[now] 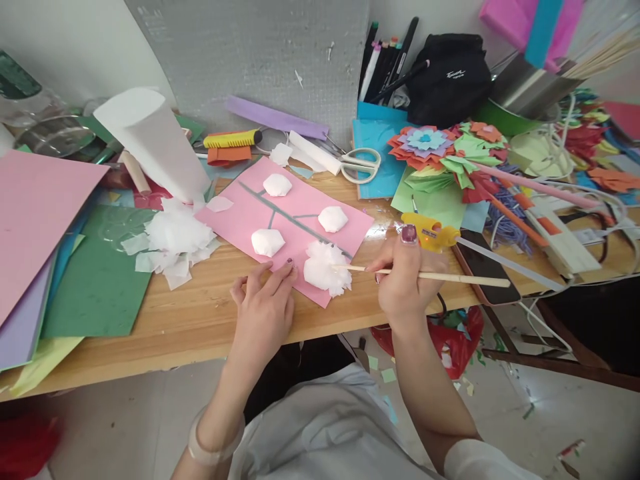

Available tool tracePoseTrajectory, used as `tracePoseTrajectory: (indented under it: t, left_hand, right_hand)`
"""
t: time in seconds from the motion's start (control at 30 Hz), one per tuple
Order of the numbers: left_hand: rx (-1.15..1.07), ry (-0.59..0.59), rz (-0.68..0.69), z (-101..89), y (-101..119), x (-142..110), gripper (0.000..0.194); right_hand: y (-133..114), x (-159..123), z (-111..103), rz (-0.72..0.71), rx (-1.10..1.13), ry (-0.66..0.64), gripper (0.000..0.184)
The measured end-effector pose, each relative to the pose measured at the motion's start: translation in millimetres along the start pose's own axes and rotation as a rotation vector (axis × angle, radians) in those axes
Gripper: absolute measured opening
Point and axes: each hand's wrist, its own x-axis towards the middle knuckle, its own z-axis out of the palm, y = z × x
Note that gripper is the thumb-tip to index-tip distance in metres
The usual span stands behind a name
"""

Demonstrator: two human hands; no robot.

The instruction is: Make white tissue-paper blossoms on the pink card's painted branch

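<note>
On the wooden table [200, 320] there lies a pink sheet [297, 243], set at an angle in front of the person. It bears a grey-green branching line [285, 212] and 3 compact white paper puffs: 1 near its far corner [277, 185], 1 toward its right side [333, 219] and 1 nearer to the left hand [268, 243]. A fuller, ruffled white flower [320, 268] sits at the near right edge of this sheet. The left hand [265, 303] is in a released state; its loosely bent fingers rest with their tips on the near edge of the sheet. The right hand [407, 283] grasps a thin wooden stick [465, 278], and the tip of this stick reaches the middle of the ruffled flower. Just behind the right hand is a yellow glue gun [427, 232], and a phone [487, 270] lies to the right. White paper pieces [177, 233] are heaped left of the sheet.
</note>
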Motion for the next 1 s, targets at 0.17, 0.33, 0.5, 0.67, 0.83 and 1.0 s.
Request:
tracePoseTrajectory:
  t: [0.17, 0.33, 0.5, 0.67, 0.83, 1.0]
  left_hand:
    - [0.002, -0.014, -0.003, -0.4, 2, -1, 0.042]
    - [-0.066, -0.072, 0.03, -10.3, -4, -6, 0.047]
    - [-0.044, 0.19, -0.151, -46.8, -46, -3, 0.023]
    - [0.04, 0.312, -0.376, -90.6, -86, 37, 0.02]
    - [0.123, -0.033, -0.252, -72.2, -105, 99, 0.047]
    - [0.172, -0.061, -0.313, -51.1, -110, 120, 0.046]
  right_hand:
    - [-5, -5, -2, 0.07, 0.125, 0.036, 0.064]
    - [2, -18, -5, 0.153, 0.136, 0.016, 0.055]
    - [20, -30, -2, 0.307, 0.187, 0.08, 0.043]
    - [35, -40, 6, 0.403, 0.259, 0.119, 0.036]
    - [43, -48, 9, 0.358, 0.283, 0.114, 0.03]
    - [44, -50, 5, 0.325, 0.301, 0.098, 0.028]
